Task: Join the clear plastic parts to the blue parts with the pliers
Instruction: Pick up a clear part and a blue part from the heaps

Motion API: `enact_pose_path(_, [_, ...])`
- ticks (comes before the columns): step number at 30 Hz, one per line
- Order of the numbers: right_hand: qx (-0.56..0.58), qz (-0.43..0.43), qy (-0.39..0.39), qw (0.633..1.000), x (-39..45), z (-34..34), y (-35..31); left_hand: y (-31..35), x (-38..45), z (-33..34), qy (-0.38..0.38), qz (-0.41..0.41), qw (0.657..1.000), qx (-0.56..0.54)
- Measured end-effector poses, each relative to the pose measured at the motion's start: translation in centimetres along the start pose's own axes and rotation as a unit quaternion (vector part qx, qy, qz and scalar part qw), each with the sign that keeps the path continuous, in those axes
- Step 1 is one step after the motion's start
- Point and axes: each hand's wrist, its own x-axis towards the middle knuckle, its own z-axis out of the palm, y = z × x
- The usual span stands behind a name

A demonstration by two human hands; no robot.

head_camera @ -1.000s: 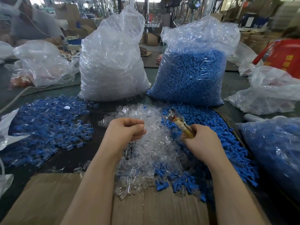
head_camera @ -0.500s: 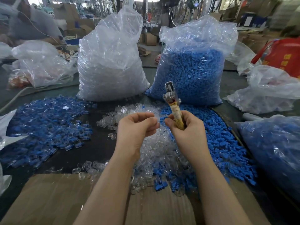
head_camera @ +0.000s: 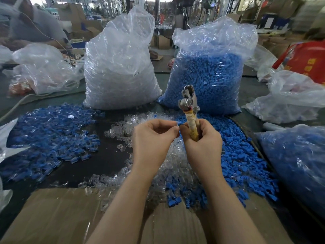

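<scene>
The right hand (head_camera: 204, 145) holds the pliers (head_camera: 189, 110) upright, the left hand (head_camera: 153, 138) pinches a small blue part (head_camera: 179, 123) beside it, above the heap of clear parts (head_camera: 175, 166)

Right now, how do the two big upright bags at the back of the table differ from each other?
The left bag is filled with clear plastic parts, so it looks whitish; the right bag holds blue parts. The left bag's top rises to a crumpled peak, while the right bag's top is broader and sits lower. The left bag carries a small white label; none shows on the right bag. Both are clear plastic, stand upright, and are open at the top.
</scene>
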Motion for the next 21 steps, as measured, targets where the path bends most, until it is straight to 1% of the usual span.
enact_pose_path(5, [0.018, 0.01, -0.015, 1.0, 0.1, -0.1, -0.1, -0.2, -0.1, -0.1, -0.006, 0.046, 0.997, 0.054])
enact_pose_path(13, [0.06, 0.051, -0.105, 0.991, 0.5, -0.7, -0.3, -0.7, -0.1, -0.3, 0.018, 0.07, 0.993, 0.097])
enact_pose_path(16, [0.072, 0.069, -0.142, 0.985, 0.7, -1.1, -0.4, -0.7, 0.0, -0.4, 0.024, 0.052, 0.996, 0.065])
enact_pose_path(18, [0.061, 0.081, -0.179, 0.978, 0.8, -1.7, -0.2, -0.5, 0.1, -0.6, 0.022, 0.023, 0.999, 0.004])
enact_pose_path(21, [0.028, 0.093, -0.239, 0.966, 1.0, -2.6, 0.3, -0.3, 0.3, -1.0, 0.018, -0.01, 0.996, -0.091])
